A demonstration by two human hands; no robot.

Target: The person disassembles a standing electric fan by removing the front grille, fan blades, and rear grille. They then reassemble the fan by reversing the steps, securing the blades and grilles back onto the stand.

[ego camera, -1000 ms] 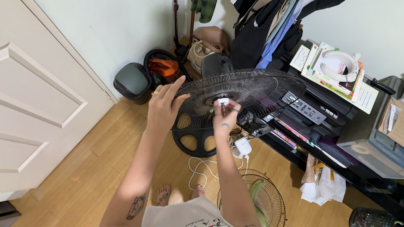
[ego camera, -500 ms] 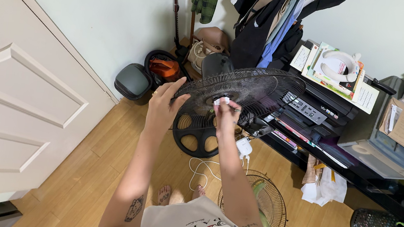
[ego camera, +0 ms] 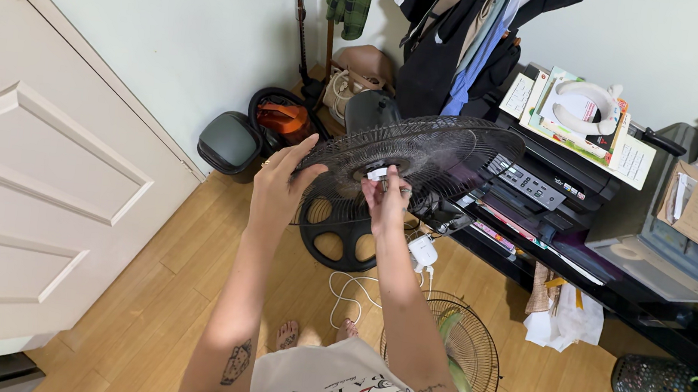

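I hold a round black wire fan grille (ego camera: 449,150) up in front of me, tilted nearly flat. My left hand (ego camera: 279,184) grips its near-left rim with fingers spread over the edge. My right hand (ego camera: 385,198) presses a small white cloth or wipe (ego camera: 377,174) against the wires near the grille's centre. Below the grille stands the fan's round black base (ego camera: 343,232) on the wooden floor.
A second fan grille with a green blade (ego camera: 454,350) lies on the floor by my right leg. A white plug and cable (ego camera: 422,254) lie near my bare feet. A black printer (ego camera: 557,188), stacked papers, hanging clothes and a white door (ego camera: 30,188) surround me.
My right hand with the white wipe has shifted slightly left along the grille wires. The left hand keeps its hold on the rim.
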